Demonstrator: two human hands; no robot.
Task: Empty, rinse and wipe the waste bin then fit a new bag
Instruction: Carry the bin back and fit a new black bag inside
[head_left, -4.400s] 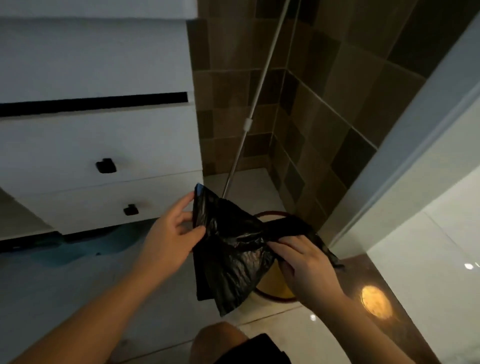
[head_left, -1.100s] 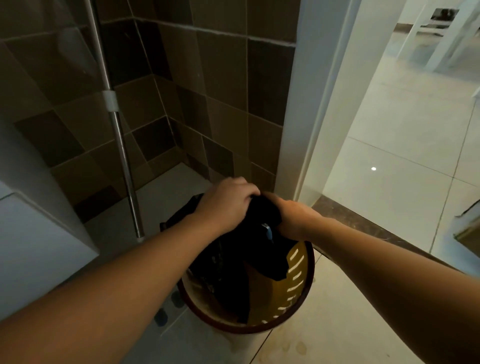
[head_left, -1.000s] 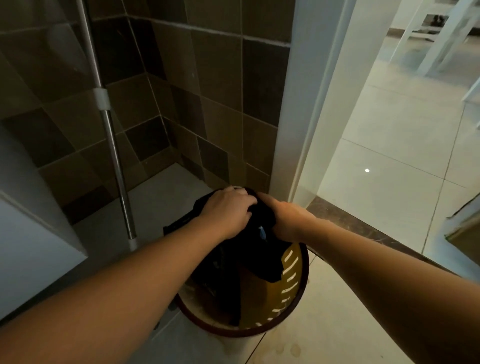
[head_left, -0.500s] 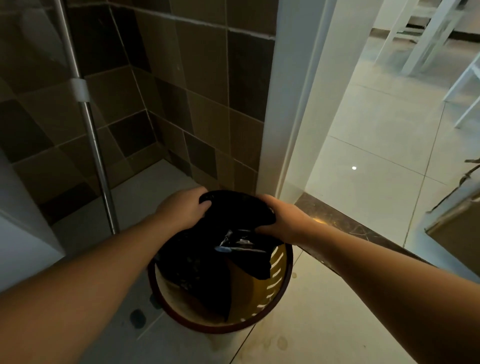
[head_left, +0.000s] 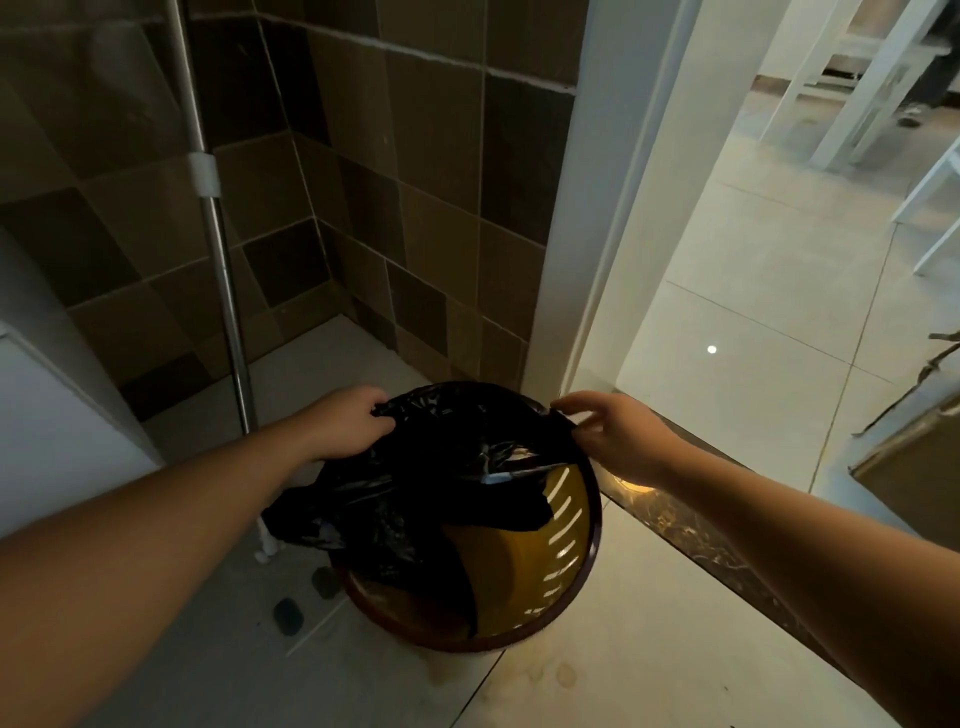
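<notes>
A round yellow waste bin (head_left: 524, 577) with a dark brown rim and slotted wall stands on the floor below me. A black plastic bag (head_left: 415, 499) is draped over its far rim and hangs crumpled into the bin, with part spilling over the left side. My left hand (head_left: 348, 423) grips the bag's edge at the far left of the rim. My right hand (head_left: 618, 434) pinches the bag's edge at the far right of the rim. The bin's near half is uncovered.
A metal mop pole (head_left: 218, 249) leans in the tiled corner left of the bin. A white cabinet (head_left: 57, 415) stands at the left. A white door frame (head_left: 618, 208) and a dark stone threshold (head_left: 727, 545) lie to the right, with a bright tiled room beyond.
My hands have moved apart along the far rim, spreading the bag's mouth wider over the bin. The view has tilted slightly closer.
</notes>
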